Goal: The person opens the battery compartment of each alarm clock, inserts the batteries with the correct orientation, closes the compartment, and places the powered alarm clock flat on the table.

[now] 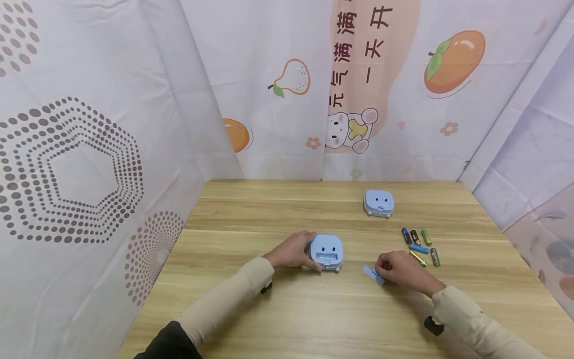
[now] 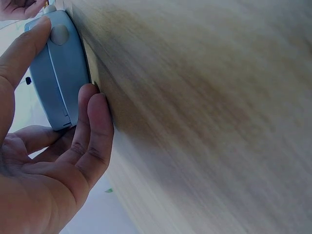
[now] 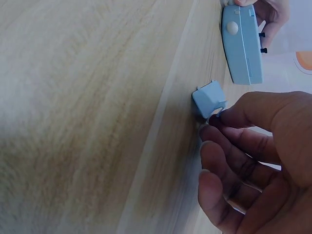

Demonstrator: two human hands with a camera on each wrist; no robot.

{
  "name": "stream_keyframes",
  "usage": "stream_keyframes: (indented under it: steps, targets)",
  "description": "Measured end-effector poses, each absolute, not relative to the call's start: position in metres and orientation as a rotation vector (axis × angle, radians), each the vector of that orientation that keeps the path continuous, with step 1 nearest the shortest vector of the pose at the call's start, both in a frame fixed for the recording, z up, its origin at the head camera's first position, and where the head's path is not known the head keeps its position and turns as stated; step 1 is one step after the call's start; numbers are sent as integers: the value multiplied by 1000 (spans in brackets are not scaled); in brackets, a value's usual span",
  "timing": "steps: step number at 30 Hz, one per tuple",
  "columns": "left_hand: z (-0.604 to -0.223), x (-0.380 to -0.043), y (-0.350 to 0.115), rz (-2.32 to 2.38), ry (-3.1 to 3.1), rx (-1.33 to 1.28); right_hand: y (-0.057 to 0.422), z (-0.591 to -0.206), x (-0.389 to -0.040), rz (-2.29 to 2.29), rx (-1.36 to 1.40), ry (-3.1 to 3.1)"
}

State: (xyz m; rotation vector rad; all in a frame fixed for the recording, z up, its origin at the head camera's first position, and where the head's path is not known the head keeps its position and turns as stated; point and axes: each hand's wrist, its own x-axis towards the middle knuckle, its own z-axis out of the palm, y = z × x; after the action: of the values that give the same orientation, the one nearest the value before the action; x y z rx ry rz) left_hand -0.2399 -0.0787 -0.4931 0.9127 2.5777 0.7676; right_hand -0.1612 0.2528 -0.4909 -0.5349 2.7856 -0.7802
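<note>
In the head view, my left hand (image 1: 293, 250) holds a light blue box (image 1: 326, 246) by its left side, thumb at the front. The box has two dark eye-like pegs and an uncovered slot, apparently a battery compartment. Seen from the left wrist, the box (image 2: 61, 73) stands between my thumb and fingers (image 2: 100, 117), a white round foot on its side. To its right, my right hand (image 1: 401, 269) pinches the end of a small light blue battery cover (image 1: 373, 274) at the table. The right wrist view shows the cover (image 3: 209, 99) at my thumb and index fingertips.
A second blue box (image 1: 378, 203) with a face sits farther back on the wooden table (image 1: 251, 209). Several batteries (image 1: 419, 248) lie to the right, just beyond my right hand. Printed curtains (image 1: 278, 134) hang behind the table and along both sides.
</note>
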Motion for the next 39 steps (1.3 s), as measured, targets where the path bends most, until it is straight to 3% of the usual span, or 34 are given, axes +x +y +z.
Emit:
stream_keyframes:
  steps: [19, 39]
  targets:
    - [-494, -240, -80, 796, 2571, 914, 256, -485, -163, -855, -531, 2820]
    - [-497, -242, -80, 799, 2567, 916, 293, -477, -174, -801, -388, 3041]
